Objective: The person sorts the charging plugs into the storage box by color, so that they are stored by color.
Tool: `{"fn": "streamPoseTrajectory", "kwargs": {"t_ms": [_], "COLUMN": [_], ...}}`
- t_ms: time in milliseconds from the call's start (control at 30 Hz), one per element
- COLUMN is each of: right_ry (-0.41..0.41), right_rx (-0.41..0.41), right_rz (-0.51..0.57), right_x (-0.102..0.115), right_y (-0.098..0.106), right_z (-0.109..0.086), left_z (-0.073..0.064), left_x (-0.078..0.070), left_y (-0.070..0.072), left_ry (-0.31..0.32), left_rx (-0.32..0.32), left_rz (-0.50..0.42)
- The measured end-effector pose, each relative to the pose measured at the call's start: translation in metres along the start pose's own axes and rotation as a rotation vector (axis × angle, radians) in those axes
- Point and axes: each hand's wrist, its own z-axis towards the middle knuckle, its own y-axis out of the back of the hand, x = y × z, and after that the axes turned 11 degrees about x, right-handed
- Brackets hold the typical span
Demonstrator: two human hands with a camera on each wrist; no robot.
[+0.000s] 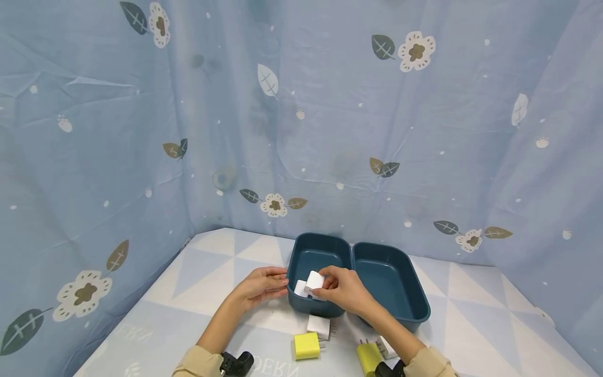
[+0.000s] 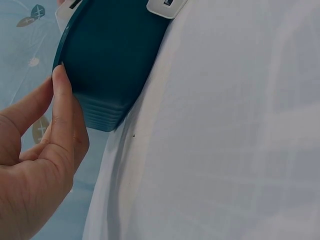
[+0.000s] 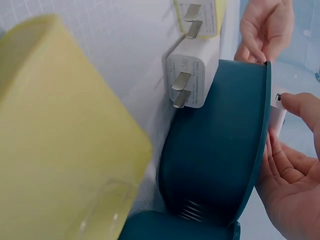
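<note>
My right hand [image 1: 346, 287] pinches a white charger [image 1: 314, 283] between thumb and fingers, over the front of the left dark teal bin [image 1: 296, 262]. Just left of it, inside the bin, another white charger [image 1: 300, 288] shows. My left hand [image 1: 264, 285] is at the bin's left side, its fairly straight fingers [image 2: 62, 95] touching the wall by the rim. In front of this bin lie a white charger [image 1: 319, 326], prongs facing right, and a yellow charger [image 1: 306, 346]. Near my right forearm are another yellow charger [image 1: 369, 358] and a partly hidden white one [image 1: 387, 347].
A second teal bin [image 1: 416, 283] stands against the right side of the first; no items show in its visible part. A pale triangle-patterned cloth [image 1: 485, 314] covers the table. Blue floral curtains [image 1: 330, 131] hang behind and at both sides.
</note>
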Motion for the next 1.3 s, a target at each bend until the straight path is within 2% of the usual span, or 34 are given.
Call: {"fn": "streamPoseTrajectory", "kwargs": {"t_ms": [367, 767, 1300], "right_ry": [-0.024, -0.017, -0.077], "right_rx": [-0.049, -0.092, -0.063], "right_rz": [-0.016, -0.022, -0.075], "right_x": [-0.005, -0.013, -0.014], "right_y": [0.003, 0.000, -0.001], "right_z": [0.010, 0.032, 0.049], "left_z": [0.000, -0.001, -0.001], "left_x": [-0.003, -0.003, -0.003], "left_y": [-0.004, -0.001, -0.003], "left_ry": [0.016, 0.025, 0.016], "left_rx": [-0.013, -0.024, -0.008], "left_rz": [-0.003, -0.009, -0.010]}}
